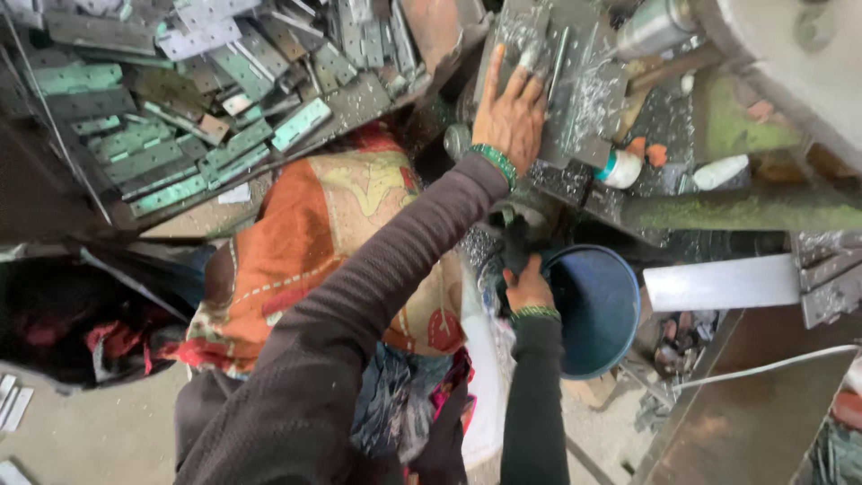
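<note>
My left hand (512, 112), with green bangles at the wrist, lies flat with fingers spread on a grey metal plate (530, 40) on the machine bed, which is strewn with metal shavings. The fingertips press on the plate without closing around it. Lower down, my right hand (528, 287), also with a green bangle, is closed around a dark object (514, 247) just left of a blue bucket (597, 310). What the dark object is I cannot tell.
A heap of grey-green metal hinges (206, 99) fills a tray at the upper left. An orange patterned cloth (332, 233) covers my lap. A small teal-capped bottle (620, 169) and a white bottle (720, 171) lie by the machine. A white cable (763, 364) runs at right.
</note>
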A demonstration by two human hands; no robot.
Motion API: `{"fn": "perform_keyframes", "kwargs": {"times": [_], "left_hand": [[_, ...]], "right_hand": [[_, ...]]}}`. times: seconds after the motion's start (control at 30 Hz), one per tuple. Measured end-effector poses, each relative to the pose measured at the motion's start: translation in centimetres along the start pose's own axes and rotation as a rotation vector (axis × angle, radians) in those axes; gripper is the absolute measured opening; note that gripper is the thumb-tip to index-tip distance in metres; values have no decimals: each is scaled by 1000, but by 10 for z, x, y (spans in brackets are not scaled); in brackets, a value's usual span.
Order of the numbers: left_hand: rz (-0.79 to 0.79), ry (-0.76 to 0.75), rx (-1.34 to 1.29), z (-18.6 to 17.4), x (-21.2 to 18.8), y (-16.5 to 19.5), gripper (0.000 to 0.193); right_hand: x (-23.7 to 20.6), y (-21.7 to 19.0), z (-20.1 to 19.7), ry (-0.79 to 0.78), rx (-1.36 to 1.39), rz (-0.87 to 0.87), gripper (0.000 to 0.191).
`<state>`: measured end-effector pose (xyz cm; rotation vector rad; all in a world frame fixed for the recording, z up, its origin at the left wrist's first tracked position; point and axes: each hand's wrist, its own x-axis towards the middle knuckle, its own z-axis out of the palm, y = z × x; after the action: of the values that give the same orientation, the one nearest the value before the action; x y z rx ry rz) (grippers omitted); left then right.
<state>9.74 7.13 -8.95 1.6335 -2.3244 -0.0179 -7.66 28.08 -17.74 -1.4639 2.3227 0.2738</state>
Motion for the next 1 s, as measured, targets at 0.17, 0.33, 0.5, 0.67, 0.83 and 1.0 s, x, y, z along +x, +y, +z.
{"fn": "perform_keyframes", "kwargs": {"times": [0.17, 0.33, 0.5, 0.67, 0.83, 1.0], "left_hand": [[-19, -95, 28, 9, 20, 2, 46], [-51, 61, 9, 8, 43, 0, 48], [6, 121, -40, -5, 5, 1, 39], [137, 213, -8, -7, -1, -8, 30], [-57, 140, -23, -10, 29, 6, 40], [92, 160, -219, -9, -31, -21, 41]], "right_hand": [[-21, 6, -67, 157, -120, -74, 51], [1, -6, -3, 91, -3, -43, 61], [14, 8, 31, 3, 141, -67, 67], [-16, 7, -36, 36, -28, 28, 62], [-40, -10, -65, 101, -59, 0, 55], [-33, -8, -35, 146, 7, -54, 65]]}}
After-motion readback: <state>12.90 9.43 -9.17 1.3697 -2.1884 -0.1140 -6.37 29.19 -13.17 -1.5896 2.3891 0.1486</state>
